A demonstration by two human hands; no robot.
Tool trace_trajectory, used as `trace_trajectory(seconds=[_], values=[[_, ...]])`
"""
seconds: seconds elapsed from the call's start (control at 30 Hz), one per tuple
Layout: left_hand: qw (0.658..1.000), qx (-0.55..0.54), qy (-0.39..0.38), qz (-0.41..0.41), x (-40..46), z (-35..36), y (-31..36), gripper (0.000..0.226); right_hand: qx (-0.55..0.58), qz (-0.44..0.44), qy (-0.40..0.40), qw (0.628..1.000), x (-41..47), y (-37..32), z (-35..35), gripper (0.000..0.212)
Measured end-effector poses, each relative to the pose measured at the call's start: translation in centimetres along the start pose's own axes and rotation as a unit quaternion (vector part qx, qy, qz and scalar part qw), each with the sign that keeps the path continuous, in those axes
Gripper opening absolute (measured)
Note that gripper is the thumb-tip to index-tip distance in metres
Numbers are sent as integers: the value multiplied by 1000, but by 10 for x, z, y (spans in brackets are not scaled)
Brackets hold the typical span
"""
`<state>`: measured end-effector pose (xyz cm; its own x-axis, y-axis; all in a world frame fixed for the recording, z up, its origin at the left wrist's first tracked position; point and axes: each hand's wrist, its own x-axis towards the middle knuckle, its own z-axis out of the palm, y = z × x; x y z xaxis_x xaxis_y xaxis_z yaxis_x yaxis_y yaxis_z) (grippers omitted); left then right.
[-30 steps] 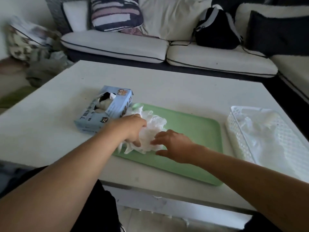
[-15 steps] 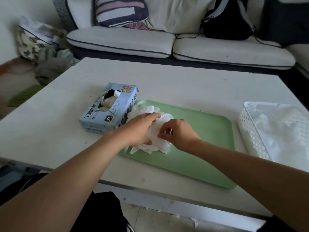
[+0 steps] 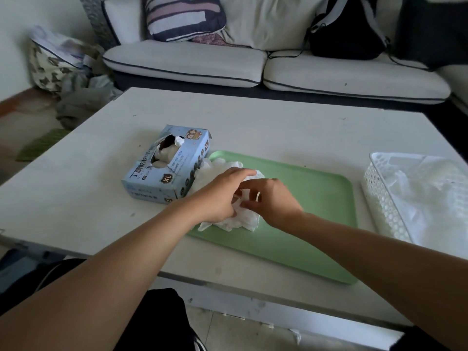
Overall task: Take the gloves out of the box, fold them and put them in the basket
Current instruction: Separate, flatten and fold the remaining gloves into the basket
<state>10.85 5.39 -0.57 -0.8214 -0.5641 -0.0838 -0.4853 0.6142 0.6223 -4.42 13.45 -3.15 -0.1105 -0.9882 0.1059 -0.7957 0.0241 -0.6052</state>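
Observation:
A crumpled white glove [image 3: 240, 219] lies on the left part of the green tray [image 3: 316, 193]. My left hand [image 3: 220, 196] rests on it with fingers stretched over its top. My right hand [image 3: 271, 201] pinches the glove's right side between thumb and fingers. The light blue glove box [image 3: 164, 171] sits just left of the tray, its torn opening showing more white gloves inside. The white perforated basket [image 3: 379, 198] stands at the right edge of the table and holds folded white gloves.
The white table [image 3: 278, 127] stretches away toward a white sofa [image 3: 228, 62] with cushions and a black backpack [image 3: 347, 34]. Bags and cloth lie on the floor at the far left.
My right hand has moved up onto the glove and closed its fingers on its right side. The left hand has stayed on the glove. The view has shifted slightly.

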Motion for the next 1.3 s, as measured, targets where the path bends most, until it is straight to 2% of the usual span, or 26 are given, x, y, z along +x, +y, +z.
trace_trajectory(seconds=[0.13, 0.2, 0.27, 0.37, 0.5, 0.57, 0.63, 0.7, 0.8, 0.87, 0.97, 1.03, 1.1, 1.17, 1.2, 1.27, 1.3], values=[[995, 98, 18, 31, -1, -8, 4, 90, 27, 53, -13, 998, -2, 12, 1, 5], [980, 197, 28, 27, -2, -17, 3, 91, 30, 54, -14, 998, -1, 14, -3, 4], [966, 258, 4, -6, -4, -22, -2, 87, 25, 40, -26, 999, 0, 14, -12, 7], [963, 261, -40, -45, -4, -19, -8, 91, -11, 20, -102, 995, 2, 10, -31, 14], [964, 243, -64, -84, 0, -18, -7, 123, -71, 56, -196, 976, -1, 19, -62, 15], [962, 242, -79, -96, 3, -21, -8, 112, -87, 85, -281, 952, -6, 28, -79, 10], [956, 260, -99, -93, 8, -25, -8, 94, -70, 121, -339, 930, -13, 37, -96, 16], [950, 275, -107, -100, 12, -28, -1, 88, -1, 165, -329, 930, -20, 43, -114, 22], [949, 284, -95, -101, 16, -33, 22, 96, 128, 174, -240, 946, -25, 45, -136, 21], [968, 230, -63, -74, 17, -37, 46, 88, 222, 166, -172, 945, -26, 42, -146, 20], [995, 35, -78, -52, 21, -36, 70, 67, 343, 158, -113, 919, -25, 31, -150, 17], [991, -59, -111, -41, 23, -31, 79, 73, 382, 153, -83, 908, -24, 25, -154, 18], [985, -136, -103, -39, 28, -24, 85, 76, 404, 151, -71, 899, -24, 23, -158, 16], [963, -250, -93, -43, 35, -23, 91, 74, 406, 150, -79, 898, -27, 23, -161, 16], [948, -302, -92, -39, 39, -23, 95, 73, 400, 149, -84, 900, -29, 25, -161, 24], [934, -345, -84, -31, 44, -24, 103, 72, 382, 136, -100, 908, -33, 26, -160, 36], [937, -341, -74, -26, 47, -22, 106, 68, 369, 123, -110, 915, -35, 26, -160, 33]])
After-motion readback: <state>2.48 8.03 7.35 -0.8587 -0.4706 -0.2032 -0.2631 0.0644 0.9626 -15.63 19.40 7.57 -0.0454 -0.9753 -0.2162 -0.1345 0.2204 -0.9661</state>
